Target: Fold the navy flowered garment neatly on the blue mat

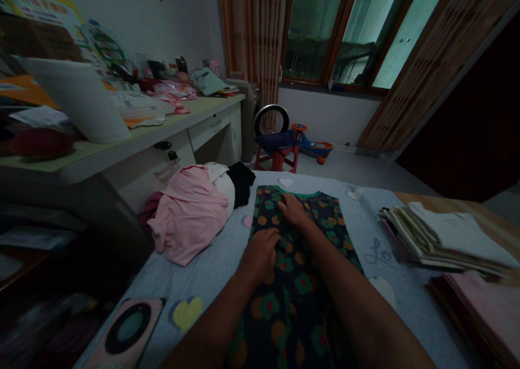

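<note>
A dark dress (303,285) with green and orange flowers and green neckline trim lies spread lengthwise on the bed, its neck end away from me. My left hand (260,254) rests on the dress near its left edge, fingers laid over the fabric. Farther up, close to the neckline, my right hand (293,211) presses on the cloth with its fingers apart. Neither hand visibly grips the fabric. The lower end of the dress runs out of view between my forearms.
A heap of clothes, with a pink garment (193,206) and a black one (241,182), lies left. Folded clothes (447,236) and a pink folded stack (487,309) are at right. A phone (128,331) lies front left; a cluttered desk (174,122) stands beyond.
</note>
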Demonstrator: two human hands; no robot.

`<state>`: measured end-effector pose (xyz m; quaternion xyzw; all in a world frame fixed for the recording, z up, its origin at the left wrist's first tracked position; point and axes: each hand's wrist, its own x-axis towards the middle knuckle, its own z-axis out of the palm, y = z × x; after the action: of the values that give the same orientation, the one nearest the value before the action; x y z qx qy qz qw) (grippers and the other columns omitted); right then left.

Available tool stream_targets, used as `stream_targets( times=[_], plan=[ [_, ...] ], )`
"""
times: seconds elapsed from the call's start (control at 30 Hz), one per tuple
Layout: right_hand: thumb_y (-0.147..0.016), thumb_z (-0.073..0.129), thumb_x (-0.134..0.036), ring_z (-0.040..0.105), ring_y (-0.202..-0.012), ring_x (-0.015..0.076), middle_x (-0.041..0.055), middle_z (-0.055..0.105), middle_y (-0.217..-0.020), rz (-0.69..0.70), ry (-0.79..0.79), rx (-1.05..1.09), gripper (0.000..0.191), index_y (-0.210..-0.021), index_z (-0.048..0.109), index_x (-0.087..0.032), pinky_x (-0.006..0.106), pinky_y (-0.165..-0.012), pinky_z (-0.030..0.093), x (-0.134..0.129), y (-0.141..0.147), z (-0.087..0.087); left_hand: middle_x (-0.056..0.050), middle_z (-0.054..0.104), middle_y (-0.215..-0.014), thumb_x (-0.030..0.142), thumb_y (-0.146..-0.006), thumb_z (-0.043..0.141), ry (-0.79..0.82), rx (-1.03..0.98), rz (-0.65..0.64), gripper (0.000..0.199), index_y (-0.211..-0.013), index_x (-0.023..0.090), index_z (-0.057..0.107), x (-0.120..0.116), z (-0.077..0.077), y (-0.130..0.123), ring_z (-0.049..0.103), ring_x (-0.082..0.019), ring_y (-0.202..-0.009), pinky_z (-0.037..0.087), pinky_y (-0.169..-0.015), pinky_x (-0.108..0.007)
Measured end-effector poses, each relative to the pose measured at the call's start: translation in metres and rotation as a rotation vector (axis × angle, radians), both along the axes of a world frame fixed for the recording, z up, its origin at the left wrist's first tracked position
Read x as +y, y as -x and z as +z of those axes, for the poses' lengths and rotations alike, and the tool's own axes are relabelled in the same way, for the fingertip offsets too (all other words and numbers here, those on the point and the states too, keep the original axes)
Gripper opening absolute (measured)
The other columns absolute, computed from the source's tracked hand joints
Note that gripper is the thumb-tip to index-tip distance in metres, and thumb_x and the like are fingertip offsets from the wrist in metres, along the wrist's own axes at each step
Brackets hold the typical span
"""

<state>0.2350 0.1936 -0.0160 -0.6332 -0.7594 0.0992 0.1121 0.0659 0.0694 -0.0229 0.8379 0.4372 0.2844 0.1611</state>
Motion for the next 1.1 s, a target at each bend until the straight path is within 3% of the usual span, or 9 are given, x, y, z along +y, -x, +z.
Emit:
stream_targets(
  times=[0.1, 0.2, 0.37, 0.7, 1.1],
  plan=[
    [-0.098, 0.035, -0.028, 0.033, -0.142, 0.0206, 0.0158, 0.04, -0.153, 0.029, -0.029, 0.043, 0.052, -0.147, 0.038, -0.01, 0.037, -0.115, 0.026, -0.008, 0.01, -0.002, -0.006, 0.064, -0.112, 0.0, -0.074, 0.048, -0.023, 0.056, 0.07, 0.035, -0.097, 0.02, 0.063, 0.001, 0.003, 0.001, 0.056, -0.023, -0.11, 0.045, -0.101, -0.043],
    [-0.098, 0.034, -0.027, 0.031, -0.144, 0.0212, 0.0167, 0.037, -0.155, 0.07, -0.019, 0.023, 0.053, -0.148, 0.036, -0.008, 0.036, -0.116, 0.026, -0.019, 0.026, -0.008, -0.006, 0.066, -0.101, 0.002, -0.076, 0.048, -0.005, 0.113, 0.053, 0.03, -0.095, 0.02, 0.063, 0.0, 0.004, 0.002, 0.058, -0.023, -0.101, 0.046, -0.096, -0.04],
    [-0.099, 0.033, -0.046, 0.016, -0.149, 0.0308, 0.0184, 0.023, -0.16, 0.032, -0.015, -0.065, 0.066, -0.15, 0.032, -0.004, 0.044, -0.119, 0.016, -0.028, 0.042, -0.015, -0.006, 0.067, -0.101, 0.002, -0.076, 0.048, 0.02, 0.126, 0.009, 0.03, -0.094, 0.019, 0.065, -0.001, 0.005, 0.002, 0.057, -0.022, -0.099, 0.047, -0.094, -0.038],
    [-0.097, 0.024, -0.062, 0.014, -0.15, 0.0291, 0.0157, 0.017, -0.162, -0.025, 0.038, -0.095, 0.078, -0.154, 0.027, -0.009, 0.045, -0.12, 0.011, -0.007, 0.038, -0.01, -0.005, 0.065, -0.099, 0.003, -0.077, 0.049, 0.015, 0.126, 0.01, 0.028, -0.094, 0.019, 0.063, -0.001, 0.005, 0.001, 0.055, -0.022, -0.099, 0.046, -0.092, -0.036],
    [-0.098, 0.029, -0.059, 0.017, -0.149, 0.027, 0.012, 0.022, -0.162, -0.082, -0.005, -0.075, 0.071, -0.153, 0.03, -0.015, 0.047, -0.119, 0.011, 0.019, 0.041, -0.016, -0.006, 0.064, -0.098, 0.004, -0.078, 0.049, 0.049, 0.151, 0.014, 0.026, -0.094, 0.019, 0.063, 0.0, 0.008, 0.0, 0.055, -0.023, -0.098, 0.044, -0.092, -0.037]
  ],
)
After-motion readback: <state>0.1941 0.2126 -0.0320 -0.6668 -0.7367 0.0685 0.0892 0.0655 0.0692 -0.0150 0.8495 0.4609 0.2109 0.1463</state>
